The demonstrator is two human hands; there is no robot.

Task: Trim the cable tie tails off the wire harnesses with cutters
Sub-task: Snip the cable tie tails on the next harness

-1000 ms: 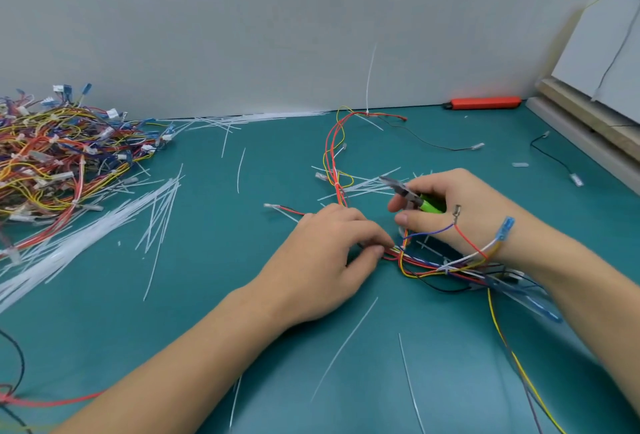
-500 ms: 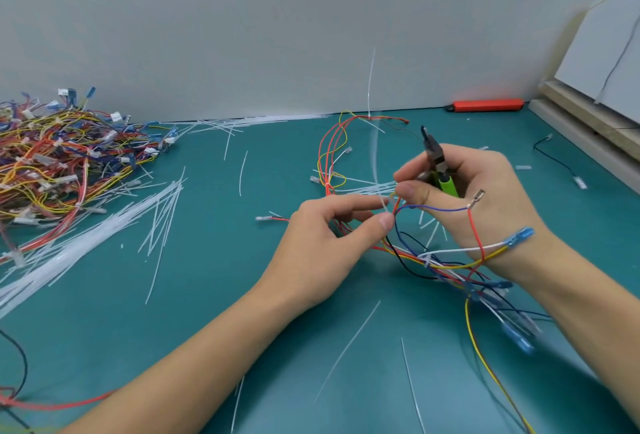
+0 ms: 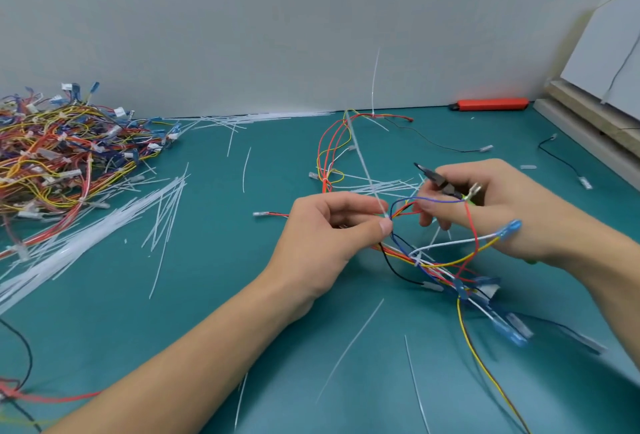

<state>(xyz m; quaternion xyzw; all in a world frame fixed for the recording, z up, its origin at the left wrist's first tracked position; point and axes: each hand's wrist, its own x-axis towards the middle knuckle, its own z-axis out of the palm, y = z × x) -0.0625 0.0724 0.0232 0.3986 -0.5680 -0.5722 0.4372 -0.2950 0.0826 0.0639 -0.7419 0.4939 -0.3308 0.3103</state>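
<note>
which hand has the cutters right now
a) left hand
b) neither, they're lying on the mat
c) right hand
c: the right hand grips the cutters, dark tips pointing up and left, while the left hand pinches the wire harness at its cable tie.

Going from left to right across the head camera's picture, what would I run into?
Pile of wire harnesses → loose cable ties → left hand → cutters in the right hand → orange tool.
</note>
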